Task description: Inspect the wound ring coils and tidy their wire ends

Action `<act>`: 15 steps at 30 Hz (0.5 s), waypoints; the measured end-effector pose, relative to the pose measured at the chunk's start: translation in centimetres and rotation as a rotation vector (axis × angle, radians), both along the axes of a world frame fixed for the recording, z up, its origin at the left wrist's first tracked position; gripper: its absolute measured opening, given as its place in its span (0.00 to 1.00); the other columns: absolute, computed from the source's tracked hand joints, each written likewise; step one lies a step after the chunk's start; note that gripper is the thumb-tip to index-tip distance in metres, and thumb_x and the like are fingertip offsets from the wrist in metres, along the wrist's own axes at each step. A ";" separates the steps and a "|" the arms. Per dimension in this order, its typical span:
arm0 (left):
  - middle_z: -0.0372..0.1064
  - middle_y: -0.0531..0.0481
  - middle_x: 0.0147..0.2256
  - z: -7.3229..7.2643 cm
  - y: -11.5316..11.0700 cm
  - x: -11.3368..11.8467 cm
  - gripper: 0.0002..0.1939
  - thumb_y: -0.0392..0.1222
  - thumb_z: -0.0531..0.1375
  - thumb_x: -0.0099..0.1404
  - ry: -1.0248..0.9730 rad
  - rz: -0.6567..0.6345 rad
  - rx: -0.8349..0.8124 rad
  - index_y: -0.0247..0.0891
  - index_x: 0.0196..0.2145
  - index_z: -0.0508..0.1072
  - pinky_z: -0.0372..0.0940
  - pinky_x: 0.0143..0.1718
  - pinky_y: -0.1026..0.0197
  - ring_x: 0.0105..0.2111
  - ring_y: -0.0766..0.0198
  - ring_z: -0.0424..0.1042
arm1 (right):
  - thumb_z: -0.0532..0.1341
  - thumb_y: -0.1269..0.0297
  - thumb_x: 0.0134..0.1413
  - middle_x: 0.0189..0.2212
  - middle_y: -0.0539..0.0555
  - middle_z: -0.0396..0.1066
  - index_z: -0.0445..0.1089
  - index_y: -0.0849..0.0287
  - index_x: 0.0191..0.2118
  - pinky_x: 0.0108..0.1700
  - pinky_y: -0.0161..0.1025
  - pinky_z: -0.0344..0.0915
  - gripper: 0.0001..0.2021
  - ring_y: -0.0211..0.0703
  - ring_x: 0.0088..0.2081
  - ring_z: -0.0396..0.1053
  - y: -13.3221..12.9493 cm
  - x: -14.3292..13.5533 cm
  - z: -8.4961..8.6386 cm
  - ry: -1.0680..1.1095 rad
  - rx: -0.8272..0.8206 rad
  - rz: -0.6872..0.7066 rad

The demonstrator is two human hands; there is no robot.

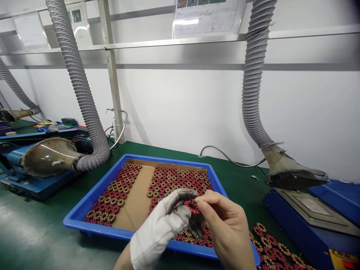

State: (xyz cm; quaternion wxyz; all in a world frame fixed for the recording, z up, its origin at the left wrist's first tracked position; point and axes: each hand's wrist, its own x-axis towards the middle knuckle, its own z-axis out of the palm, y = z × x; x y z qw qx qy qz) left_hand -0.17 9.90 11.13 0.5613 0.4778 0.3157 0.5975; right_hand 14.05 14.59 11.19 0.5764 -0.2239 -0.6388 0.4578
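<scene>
In my left hand point(165, 225), which wears a white glove with dark, stained fingertips, is a small ring-shaped motor stator point(192, 206) with red windings. The gloved fingers are closed around its side. My right hand point(225, 221) is bare, its thumb and forefinger pinched together at the stator's upper right edge. Whatever lies between those fingertips is too small to make out. Below both hands, a blue tray point(98, 231) lined with cardboard holds many similar stators point(174, 180) in red and copper, laid in rows.
More stators point(272, 247) lie on the green bench right of the tray. A blue device with a metal plate point(312, 210) stands there beneath an extraction hood point(295, 174). Another hood point(50, 155) hangs over blue equipment at left. A metal conduit point(230, 159) runs along the wall.
</scene>
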 end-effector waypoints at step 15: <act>0.68 0.53 0.25 0.0 0.0 0.9 0.19 0.56 0.64 0.61 -0.160 -0.161 -0.001 0.38 0.38 0.68 0.57 0.16 0.72 0.17 0.68 0.70 | 0.61 0.61 0.62 0.26 0.48 0.65 0.72 0.55 0.32 0.30 0.34 0.57 0.08 0.38 0.28 0.62 1.2 3.2 0.8 -0.293 0.098 0.197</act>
